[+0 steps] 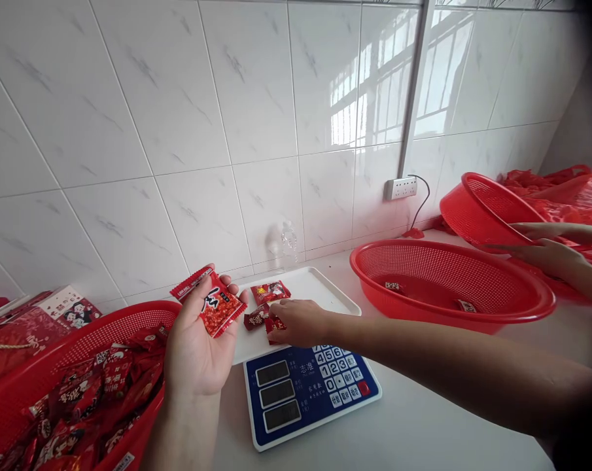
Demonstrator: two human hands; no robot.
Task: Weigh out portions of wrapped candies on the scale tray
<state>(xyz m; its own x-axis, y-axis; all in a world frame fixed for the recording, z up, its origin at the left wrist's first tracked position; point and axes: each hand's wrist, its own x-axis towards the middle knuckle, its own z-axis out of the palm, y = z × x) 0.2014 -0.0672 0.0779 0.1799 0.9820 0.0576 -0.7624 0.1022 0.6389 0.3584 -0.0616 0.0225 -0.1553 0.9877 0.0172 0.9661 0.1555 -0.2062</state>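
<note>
My left hand [202, 347] is raised, palm up, with its fingers closed round a red snack packet [218, 307] that has dark lettering and a picture of reddish food. My right hand [296, 320] reaches down to the white tray [325, 294] of a digital scale [310, 392]. Its fingertips are closed on a small red packet [274, 324], partly hidden under them. Beside it on the tray lie a dark red packet [256, 317] and a brighter red packet [270, 290]. The scale's blue panel has dark displays and a keypad.
A red basket [123, 320] full of packets stands at left, near printed boxes [45, 320]. Another red basket [374, 265] on the right holds a few packets. Beyond it, another person's hands [551, 245] hold a tilted basket [452, 209]. A clear bottle [289, 242] stands by the tiled wall.
</note>
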